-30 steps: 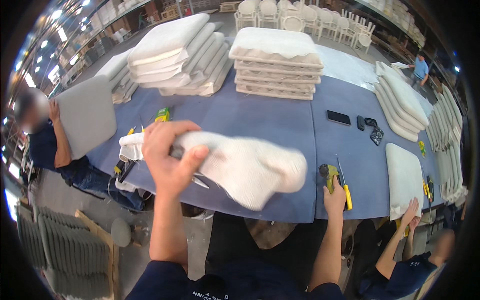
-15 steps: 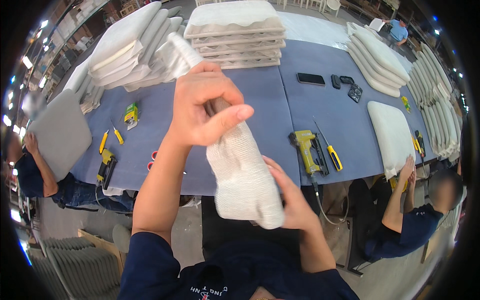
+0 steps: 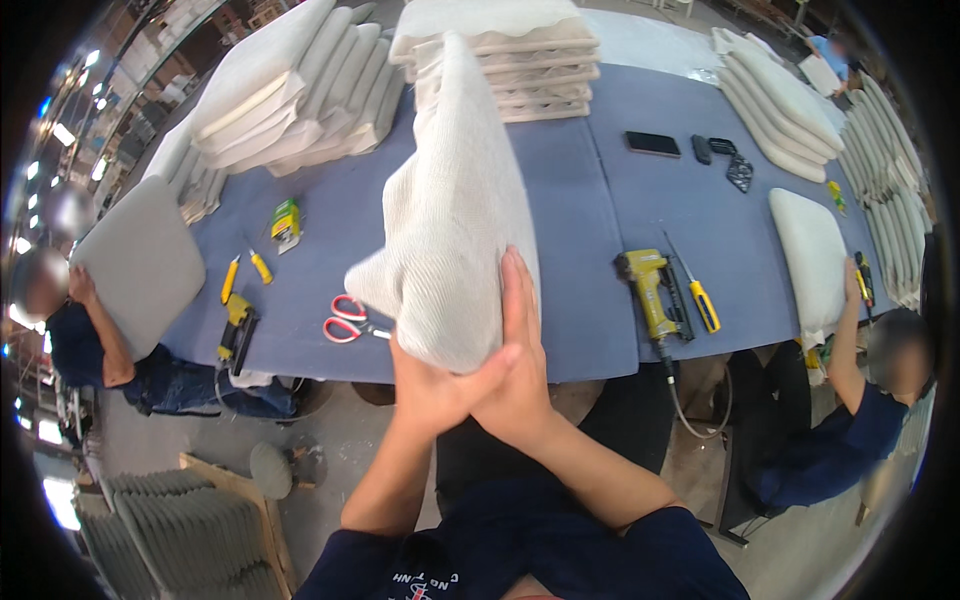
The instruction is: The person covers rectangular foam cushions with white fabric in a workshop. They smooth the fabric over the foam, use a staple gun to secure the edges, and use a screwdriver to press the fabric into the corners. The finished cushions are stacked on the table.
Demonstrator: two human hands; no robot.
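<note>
A cream fabric-covered seat cushion (image 3: pixel 450 220) stands on its edge between my hands, its long side pointing away from me. Loose fabric bulges out along its left side. My left hand (image 3: pixel 435 385) cups the near corner, with its thumb across the front and its fingers mostly hidden behind the cushion. My right hand (image 3: pixel 520 355) presses along the right side, fingers straight and together. Red-handled scissors (image 3: pixel 346 318) lie on the blue-grey table just left of the cushion, their blades partly hidden by it.
Cushion stacks stand at the back left (image 3: pixel 290 90), back middle (image 3: pixel 530 60) and back right (image 3: pixel 785 110). A yellow staple gun (image 3: pixel 652 295) with a hose and a yellow screwdriver (image 3: pixel 704 305) lie right. Another staple gun (image 3: pixel 236 325) lies left. People holding cushions sit on both sides.
The cushion has swung from tilted toward me to standing on edge, pointing away. My left hand has come down from its far end to the near corner beside my right hand. The scissors show more.
</note>
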